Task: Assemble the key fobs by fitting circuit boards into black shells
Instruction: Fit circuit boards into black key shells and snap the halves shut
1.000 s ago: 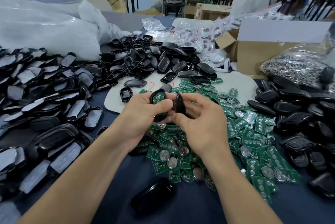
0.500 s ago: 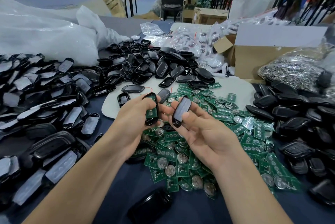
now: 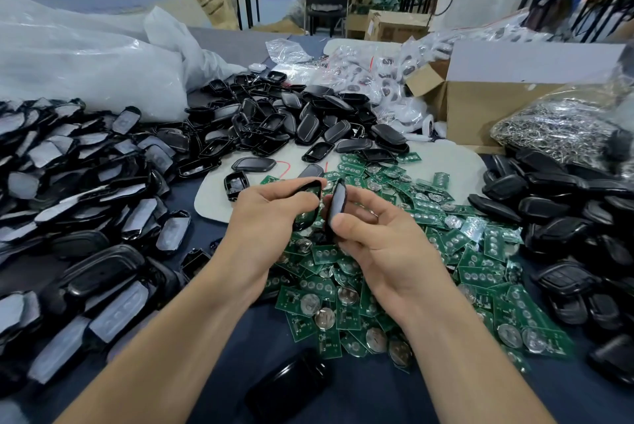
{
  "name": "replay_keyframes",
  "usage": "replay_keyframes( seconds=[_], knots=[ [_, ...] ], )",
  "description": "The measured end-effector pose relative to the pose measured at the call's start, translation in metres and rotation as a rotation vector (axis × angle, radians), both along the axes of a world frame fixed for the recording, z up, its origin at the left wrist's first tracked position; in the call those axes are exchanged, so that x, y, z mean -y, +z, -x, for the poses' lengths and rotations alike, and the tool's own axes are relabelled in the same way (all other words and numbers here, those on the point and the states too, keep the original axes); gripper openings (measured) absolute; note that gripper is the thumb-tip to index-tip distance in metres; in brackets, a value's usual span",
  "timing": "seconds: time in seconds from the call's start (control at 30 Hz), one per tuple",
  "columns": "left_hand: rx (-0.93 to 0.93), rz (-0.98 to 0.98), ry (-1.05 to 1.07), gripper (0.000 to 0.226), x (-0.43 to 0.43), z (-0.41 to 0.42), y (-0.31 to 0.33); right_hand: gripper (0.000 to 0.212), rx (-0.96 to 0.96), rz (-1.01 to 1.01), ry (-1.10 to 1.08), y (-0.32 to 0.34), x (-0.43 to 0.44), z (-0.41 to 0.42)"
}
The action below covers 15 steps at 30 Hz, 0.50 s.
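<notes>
circuit boards centre | shells left of them | box behind right

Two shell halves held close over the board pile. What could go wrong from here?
1. The left shell, gripped by the left hand, and the right shell, pinched by the right hand, face each other at an angle. Pressed like this, they may close skewed.
2. Whether a board sits flat inside is hidden, so it could get pinched.
3. Both hang above the pile of green boards, so a dropped part could get lost there.
</notes>
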<state>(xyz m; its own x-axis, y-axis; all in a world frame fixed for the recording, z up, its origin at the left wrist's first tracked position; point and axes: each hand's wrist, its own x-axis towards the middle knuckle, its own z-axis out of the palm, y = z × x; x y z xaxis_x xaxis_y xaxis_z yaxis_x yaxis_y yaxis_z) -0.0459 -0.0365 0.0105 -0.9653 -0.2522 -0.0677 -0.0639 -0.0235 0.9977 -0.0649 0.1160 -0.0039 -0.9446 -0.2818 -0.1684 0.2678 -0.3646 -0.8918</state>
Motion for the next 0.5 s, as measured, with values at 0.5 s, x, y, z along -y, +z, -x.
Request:
replay_keyframes(
  seconds=[0.5],
  knots=[
    [-0.085, 0.307, 0.169, 0.032, 0.0011, -0.0014, -0.0046, 0.042, -0.268, -0.223, -0.050, 0.0003, 0.0088, -0.0080]
  ],
)
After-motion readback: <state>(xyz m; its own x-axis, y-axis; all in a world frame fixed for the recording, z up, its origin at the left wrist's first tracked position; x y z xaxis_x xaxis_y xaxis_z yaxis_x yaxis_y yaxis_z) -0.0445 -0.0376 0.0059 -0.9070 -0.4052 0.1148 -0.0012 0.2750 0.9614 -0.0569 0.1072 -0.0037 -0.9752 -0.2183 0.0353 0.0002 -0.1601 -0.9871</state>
